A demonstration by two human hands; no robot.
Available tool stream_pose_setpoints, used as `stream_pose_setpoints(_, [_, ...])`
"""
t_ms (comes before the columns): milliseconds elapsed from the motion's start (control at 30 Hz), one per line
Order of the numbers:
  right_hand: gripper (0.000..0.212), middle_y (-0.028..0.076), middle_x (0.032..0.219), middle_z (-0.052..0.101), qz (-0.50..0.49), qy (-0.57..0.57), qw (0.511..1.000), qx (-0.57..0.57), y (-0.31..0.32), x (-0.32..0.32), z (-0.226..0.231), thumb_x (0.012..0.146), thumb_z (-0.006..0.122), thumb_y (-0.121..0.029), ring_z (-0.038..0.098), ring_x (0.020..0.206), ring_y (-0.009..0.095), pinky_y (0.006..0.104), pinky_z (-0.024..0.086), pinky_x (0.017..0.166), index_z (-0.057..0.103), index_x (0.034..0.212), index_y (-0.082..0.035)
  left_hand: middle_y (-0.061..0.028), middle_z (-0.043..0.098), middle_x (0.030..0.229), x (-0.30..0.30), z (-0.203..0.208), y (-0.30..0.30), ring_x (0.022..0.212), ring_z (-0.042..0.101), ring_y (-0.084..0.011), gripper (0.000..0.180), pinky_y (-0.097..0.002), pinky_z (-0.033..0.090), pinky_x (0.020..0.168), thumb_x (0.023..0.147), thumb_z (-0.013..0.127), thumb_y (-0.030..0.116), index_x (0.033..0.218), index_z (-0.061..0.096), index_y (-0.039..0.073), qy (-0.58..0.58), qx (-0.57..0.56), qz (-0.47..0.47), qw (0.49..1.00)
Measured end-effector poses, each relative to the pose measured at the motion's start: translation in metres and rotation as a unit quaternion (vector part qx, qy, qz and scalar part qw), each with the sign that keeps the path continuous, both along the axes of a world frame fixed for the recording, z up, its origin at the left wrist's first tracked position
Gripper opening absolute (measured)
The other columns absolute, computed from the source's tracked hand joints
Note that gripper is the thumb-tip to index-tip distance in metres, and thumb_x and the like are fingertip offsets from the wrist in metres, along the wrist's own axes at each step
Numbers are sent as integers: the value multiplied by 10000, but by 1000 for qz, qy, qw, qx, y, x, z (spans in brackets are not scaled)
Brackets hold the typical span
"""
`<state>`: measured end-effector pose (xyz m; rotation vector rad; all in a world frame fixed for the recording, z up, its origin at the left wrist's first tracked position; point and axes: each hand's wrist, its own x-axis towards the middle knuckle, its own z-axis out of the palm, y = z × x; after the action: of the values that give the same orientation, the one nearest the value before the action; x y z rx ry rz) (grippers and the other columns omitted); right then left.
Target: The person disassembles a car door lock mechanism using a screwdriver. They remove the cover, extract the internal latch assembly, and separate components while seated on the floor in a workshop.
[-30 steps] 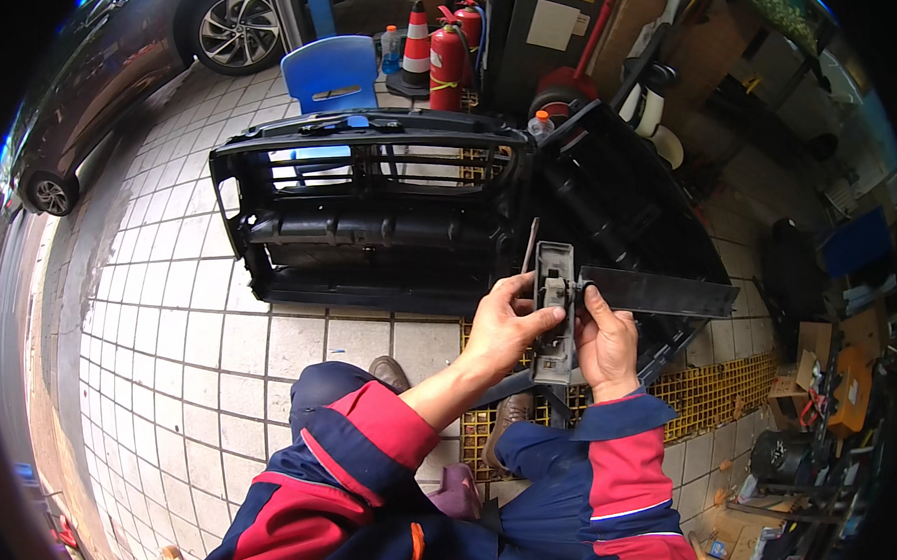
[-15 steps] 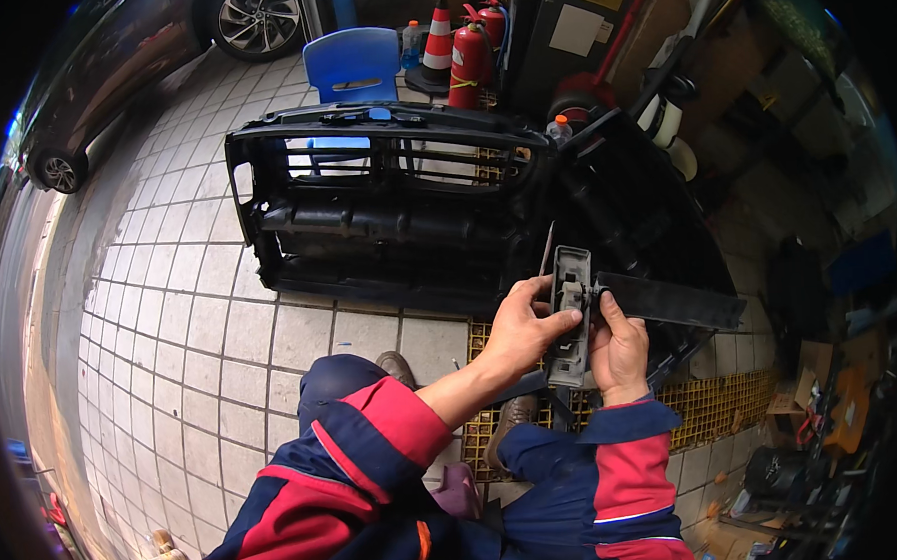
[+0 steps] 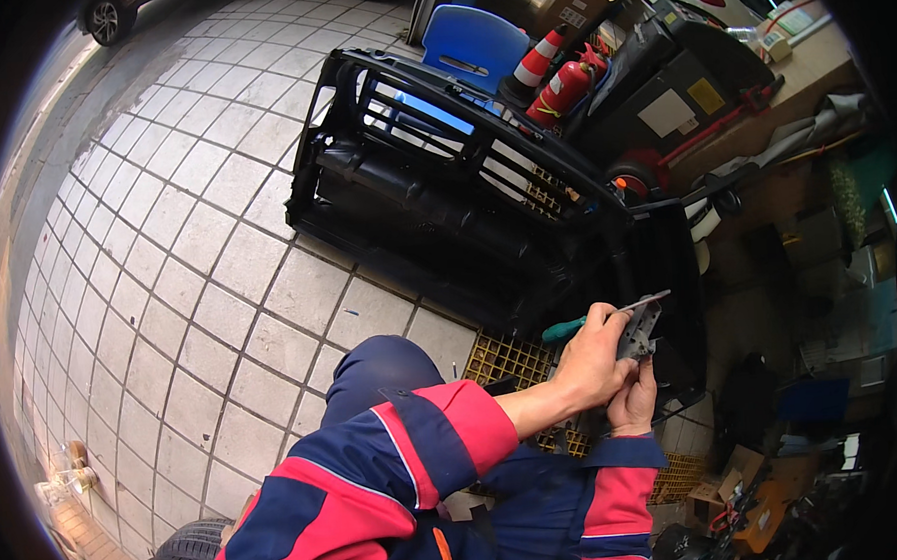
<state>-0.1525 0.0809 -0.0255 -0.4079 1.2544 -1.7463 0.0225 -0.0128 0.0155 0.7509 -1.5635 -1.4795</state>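
Observation:
Both my hands are together in front of the black frame, closed around a grey moulded plastic part (image 3: 643, 328). My left hand (image 3: 594, 361) grips it from the left, fingers curled over the top. A screwdriver (image 3: 564, 329) lies across the same hand, its teal handle on the left and its thin shaft running along the part's upper edge. Lower down, my right hand (image 3: 632, 404) pinches the part's near end; its fingertips are partly hidden. Just beyond stands the large black plastic car front-end frame (image 3: 415, 196), on the floor.
Behind the frame are a blue chair (image 3: 473, 44), a traffic cone (image 3: 536, 64) and a red fire extinguisher (image 3: 565, 90). Yellow grating (image 3: 507, 362) runs through the tiled floor. Cardboard boxes (image 3: 723, 483) lie at lower right, and a tyre (image 3: 185, 557) at lower left.
My view has turned, so the frame appears tilted. My hands have tipped the grey part to a steeper angle, and the teal handle has come into sight. The long dark strip beside the part no longer shows clearly.

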Motion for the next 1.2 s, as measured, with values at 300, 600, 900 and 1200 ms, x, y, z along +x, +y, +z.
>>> stream_pose_setpoints(300, [465,97,1529,604,102,-57,992,37,1,36,17,1131,459,-413,530,1446,287,477,373,1250,601,1437,-93,-215,541,1317,54,11,-36,1174,639,-433,542,-500,575,953,758,786,34,1266,610,-29,-59,-131,-59,988])
stream_pose_setpoints(600, [273,62,1370,686,155,-16,986,55,-65,95,45,1150,483,-336,624,1308,242,434,454,1164,637,1289,-159,-189,521,1337,120,23,-75,1182,645,-430,599,-486,558,996,866,784,125,1401,571,-42,54,76,41,995])
stream_pose_setpoints(900, [459,117,1293,700,199,122,955,184,-88,131,25,1040,664,-390,680,1123,232,393,566,980,645,1361,-63,-181,554,1341,141,26,-59,1226,635,-354,653,-423,532,1029,875,819,189,1436,586,-48,61,144,-9,988])
stream_pose_setpoints(1200, [283,28,999,751,197,177,903,340,-95,68,-24,1065,696,-260,704,837,112,237,556,690,710,1259,-53,-202,501,1369,163,19,18,1255,599,-400,631,-453,511,1054,904,785,181,1438,533,-42,69,158,-99,980])
